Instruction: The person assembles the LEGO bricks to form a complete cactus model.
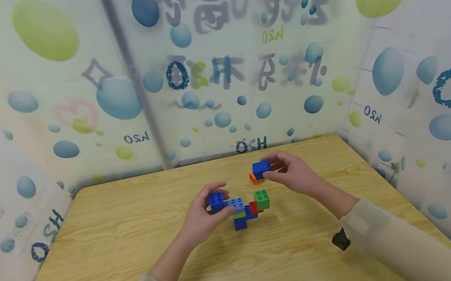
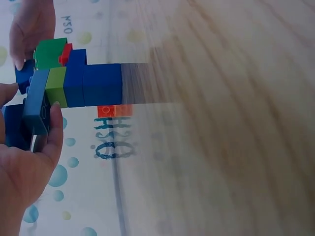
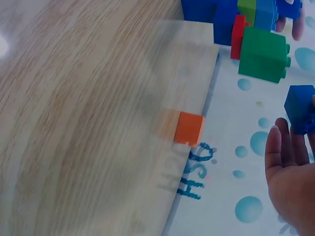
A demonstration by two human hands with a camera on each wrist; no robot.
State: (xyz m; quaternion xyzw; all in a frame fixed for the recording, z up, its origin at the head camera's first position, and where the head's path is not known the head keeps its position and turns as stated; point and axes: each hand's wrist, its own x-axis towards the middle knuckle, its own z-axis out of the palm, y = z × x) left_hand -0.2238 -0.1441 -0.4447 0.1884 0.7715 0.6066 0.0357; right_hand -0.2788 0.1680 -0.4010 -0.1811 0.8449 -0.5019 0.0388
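Note:
On the table stands a toy-brick build, its base a dark blue brick. Above this come a lime brick and a light blue brick; a dark blue brick sits at the left end. Off to the right it carries a red brick and a green brick. My left hand grips the build's left end, thumb in front and fingers behind. Farther back, my right hand pinches a separate blue brick between thumb and fingers, raised over the table.
An orange brick lies on the wooden table behind the build, partly covered by the raised blue brick in the head view. A patterned curtain borders the table's far edge and both sides.

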